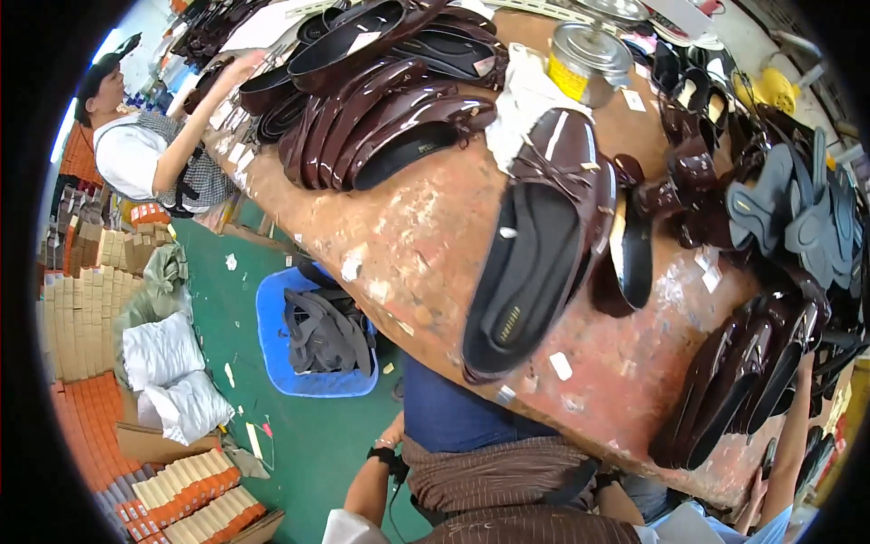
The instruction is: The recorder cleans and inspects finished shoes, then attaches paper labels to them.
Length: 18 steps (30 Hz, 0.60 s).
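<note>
Hanging low at my left side, my left hand (391, 430) is beside my brown striped apron (494, 467); a black band circles its wrist, and its fingers are hidden. Of my right arm only the forearm and a black wristband show below the table edge; that hand is out of sight. Closest to me on the worktable (408, 227) lies a glossy dark maroon shoe (528, 263) with a black insole, its toe pointing away, on top of other maroon shoes. Neither hand is seen touching it. A white cloth (526, 95) lies by its toe.
Stacked maroon shoes (381, 118) cover the far left, more (743, 381) the right. Grey insoles (797, 208) lie at the right edge. A round tin (587, 59) stands behind. A blue bin (272, 317) sits on the floor. Co-workers are at far left (136, 150) and lower right (784, 453).
</note>
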### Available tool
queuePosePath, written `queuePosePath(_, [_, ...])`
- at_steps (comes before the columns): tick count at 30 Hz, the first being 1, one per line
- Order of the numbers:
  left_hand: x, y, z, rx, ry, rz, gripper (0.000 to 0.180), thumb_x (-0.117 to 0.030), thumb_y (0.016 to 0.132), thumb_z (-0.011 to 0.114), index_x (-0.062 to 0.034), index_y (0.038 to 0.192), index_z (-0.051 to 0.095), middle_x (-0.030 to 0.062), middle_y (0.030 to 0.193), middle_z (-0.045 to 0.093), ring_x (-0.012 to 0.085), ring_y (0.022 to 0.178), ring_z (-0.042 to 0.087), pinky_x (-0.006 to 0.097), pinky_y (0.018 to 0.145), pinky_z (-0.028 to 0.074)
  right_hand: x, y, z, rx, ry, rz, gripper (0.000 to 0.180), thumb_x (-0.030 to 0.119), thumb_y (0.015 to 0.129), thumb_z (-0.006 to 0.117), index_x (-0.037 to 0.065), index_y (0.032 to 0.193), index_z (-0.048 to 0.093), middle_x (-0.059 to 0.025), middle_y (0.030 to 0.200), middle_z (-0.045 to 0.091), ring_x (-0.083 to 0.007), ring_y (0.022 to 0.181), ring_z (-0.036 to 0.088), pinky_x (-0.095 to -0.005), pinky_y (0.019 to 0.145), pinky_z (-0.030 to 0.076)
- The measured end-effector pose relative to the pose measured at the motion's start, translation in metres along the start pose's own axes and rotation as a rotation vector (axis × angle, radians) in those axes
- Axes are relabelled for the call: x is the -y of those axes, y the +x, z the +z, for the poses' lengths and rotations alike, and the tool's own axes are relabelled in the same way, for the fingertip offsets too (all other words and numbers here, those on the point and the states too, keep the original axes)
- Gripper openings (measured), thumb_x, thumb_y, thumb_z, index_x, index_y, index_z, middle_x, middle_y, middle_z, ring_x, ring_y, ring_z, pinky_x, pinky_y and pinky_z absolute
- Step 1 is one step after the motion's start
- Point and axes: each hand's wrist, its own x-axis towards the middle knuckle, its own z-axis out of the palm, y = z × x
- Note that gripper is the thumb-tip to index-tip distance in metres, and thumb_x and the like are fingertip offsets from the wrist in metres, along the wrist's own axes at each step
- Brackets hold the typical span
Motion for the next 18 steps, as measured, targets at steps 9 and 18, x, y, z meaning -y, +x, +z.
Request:
queuePosePath(9, [-0.106,0.114,0.018,0.073,-0.132,-0.074,0.048,-0.039,0.089,0.064,-0.0069,0.124,0.056,0.0115,0.107,0.066,0.0293,0.095,0.062,0.043,0.076,0.051,-0.051,0.020,0.043,0.279,-0.516,0.024,0.049,0.005,0.093,0.046,0.005,0.141,0.048,-0.0136,0.148,0.044,-0.0271,0.134,0.044,-0.0384,0.111,0.037])
queuePosePath(18, [-0.185,0.108,-0.040,0.018,-0.115,-0.219,0.046,-0.041,0.088,0.064,-0.0081,0.120,0.060,0.0099,0.105,0.067,0.0285,0.094,0.062,0.044,0.074,0.051,-0.136,-0.092,0.031,0.755,-0.926,0.061,0.051,0.004,0.092,0.043,0.006,0.143,0.047,-0.0130,0.152,0.040,-0.0261,0.137,0.040,-0.0380,0.113,0.034])
